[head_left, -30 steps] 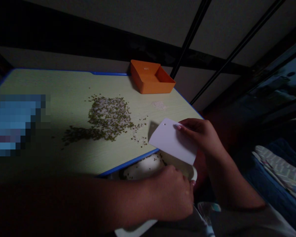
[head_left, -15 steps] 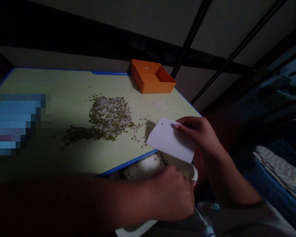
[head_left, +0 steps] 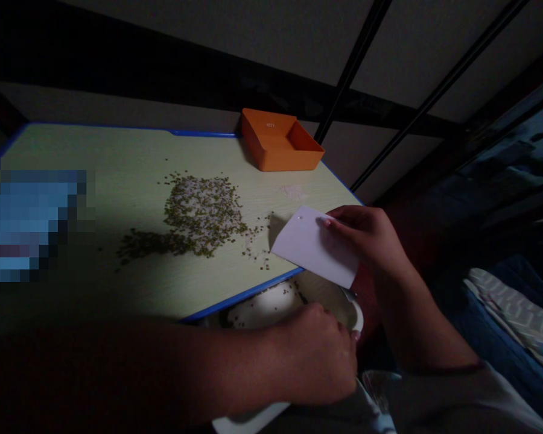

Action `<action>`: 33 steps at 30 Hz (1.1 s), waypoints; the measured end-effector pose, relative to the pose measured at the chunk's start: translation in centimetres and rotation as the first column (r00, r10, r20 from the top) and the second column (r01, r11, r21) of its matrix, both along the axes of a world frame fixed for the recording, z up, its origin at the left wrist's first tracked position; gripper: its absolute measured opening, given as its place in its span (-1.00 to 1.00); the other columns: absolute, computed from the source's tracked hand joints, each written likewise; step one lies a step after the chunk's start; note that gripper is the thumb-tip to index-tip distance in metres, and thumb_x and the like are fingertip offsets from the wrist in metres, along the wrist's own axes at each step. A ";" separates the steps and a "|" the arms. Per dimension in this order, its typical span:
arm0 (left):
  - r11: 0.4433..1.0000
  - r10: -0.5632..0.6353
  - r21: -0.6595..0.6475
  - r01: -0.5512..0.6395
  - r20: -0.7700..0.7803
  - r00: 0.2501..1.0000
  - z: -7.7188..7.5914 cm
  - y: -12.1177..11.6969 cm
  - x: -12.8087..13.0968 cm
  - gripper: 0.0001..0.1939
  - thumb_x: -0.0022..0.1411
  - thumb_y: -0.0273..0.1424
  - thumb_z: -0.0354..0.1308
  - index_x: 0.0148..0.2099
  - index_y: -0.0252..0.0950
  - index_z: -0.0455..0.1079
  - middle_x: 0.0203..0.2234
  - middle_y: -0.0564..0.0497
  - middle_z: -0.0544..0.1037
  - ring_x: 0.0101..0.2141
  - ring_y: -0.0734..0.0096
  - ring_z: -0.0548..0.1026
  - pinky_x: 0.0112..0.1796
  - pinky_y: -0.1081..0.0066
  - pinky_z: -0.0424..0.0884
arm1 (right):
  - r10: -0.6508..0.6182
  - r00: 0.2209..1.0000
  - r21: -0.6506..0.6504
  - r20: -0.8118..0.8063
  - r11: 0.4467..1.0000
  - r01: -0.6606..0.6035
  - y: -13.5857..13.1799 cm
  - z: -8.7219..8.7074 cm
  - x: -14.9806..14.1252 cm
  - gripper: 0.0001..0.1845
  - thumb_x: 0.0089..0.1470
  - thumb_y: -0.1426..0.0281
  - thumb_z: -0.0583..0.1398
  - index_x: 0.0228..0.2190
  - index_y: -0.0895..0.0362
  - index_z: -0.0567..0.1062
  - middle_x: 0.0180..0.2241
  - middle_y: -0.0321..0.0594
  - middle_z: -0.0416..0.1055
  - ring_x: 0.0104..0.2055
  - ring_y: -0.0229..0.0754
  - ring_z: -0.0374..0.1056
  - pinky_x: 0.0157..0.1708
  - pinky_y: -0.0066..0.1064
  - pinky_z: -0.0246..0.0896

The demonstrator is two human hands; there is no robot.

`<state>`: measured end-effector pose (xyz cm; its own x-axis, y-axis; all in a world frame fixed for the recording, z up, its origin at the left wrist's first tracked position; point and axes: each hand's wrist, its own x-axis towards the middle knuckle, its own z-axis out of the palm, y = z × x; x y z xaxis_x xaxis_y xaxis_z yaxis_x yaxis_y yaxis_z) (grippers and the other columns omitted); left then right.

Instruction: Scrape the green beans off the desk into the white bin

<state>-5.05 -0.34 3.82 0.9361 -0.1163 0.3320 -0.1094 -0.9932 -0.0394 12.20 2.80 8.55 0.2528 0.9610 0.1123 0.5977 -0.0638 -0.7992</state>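
My right hand (head_left: 362,235) pinches a flat white scraper (head_left: 314,247), which has a small hole near one corner. The scraper is tilted above the table's blue front edge. Below that edge, my left hand (head_left: 319,352) is closed on the rim of a white basin (head_left: 271,307). Dark green grains lie scattered inside the basin, and my left forearm hides part of it. On the table, a spread pile of small green beans (head_left: 203,214) is mixed with white rice-like grains. A few loose grains (head_left: 256,241) lie between this pile and the scraper.
An orange open box (head_left: 289,147) stands at the table's far right corner. Near it lies a small patch of white grains (head_left: 292,191). A blurred-out blue object (head_left: 22,226) is at the table's left. Dark panels rise behind the pale table (head_left: 104,163). Folded fabric (head_left: 511,313) lies at right.
The scraper and my right hand have risen slightly, away from the basin. My left hand keeps its place on the basin's rim. The pile looks the same.
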 end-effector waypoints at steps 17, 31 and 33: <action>1.000 0.009 -0.008 -0.010 -0.004 1.000 0.0 -0.2 -0.1 -0.79 0.20 -0.44 0.10 -0.14 -0.41 0.47 -0.50 -0.08 0.55 -0.52 0.33 0.47 -0.58 0.34 0.28 | 0.117 0.993 -0.047 0.019 0.992 -0.116 -0.3 0.8 -0.5 -0.74 -0.03 0.24 0.24 -0.45 0.21 0.51 -0.49 -0.20 0.45 -0.53 -0.34 0.24 -0.59 -0.50 0.04; 1.000 0.007 -0.004 -0.007 -0.001 1.000 -0.1 -0.2 -0.1 -0.77 0.19 -0.45 0.11 -0.12 -0.42 0.46 -0.49 -0.09 0.56 -0.53 0.34 0.46 -0.60 0.33 0.24 | 0.135 0.990 -0.038 0.032 0.990 -0.134 0.0 0.8 -0.6 -0.74 -0.02 0.24 0.22 -0.44 0.21 0.51 -0.47 -0.22 0.45 -0.49 -0.32 0.26 -0.53 -0.49 0.09; 1.000 0.009 -0.007 -0.009 -0.004 1.000 -0.1 -0.2 -0.2 -0.77 0.19 -0.46 0.11 -0.12 -0.42 0.46 -0.48 -0.09 0.56 -0.53 0.34 0.46 -0.59 0.33 0.24 | 0.146 0.989 -0.053 0.012 0.988 -0.145 -0.1 0.9 -0.6 -0.74 -0.02 0.23 0.22 -0.43 0.21 0.51 -0.47 -0.23 0.45 -0.48 -0.32 0.26 -0.53 -0.50 0.10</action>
<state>-5.20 -0.53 3.76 0.9385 -0.1053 0.3288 -0.1003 -0.9944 -0.0323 11.57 2.67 9.44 0.1084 0.9920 0.0642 0.6159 -0.0163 -0.7876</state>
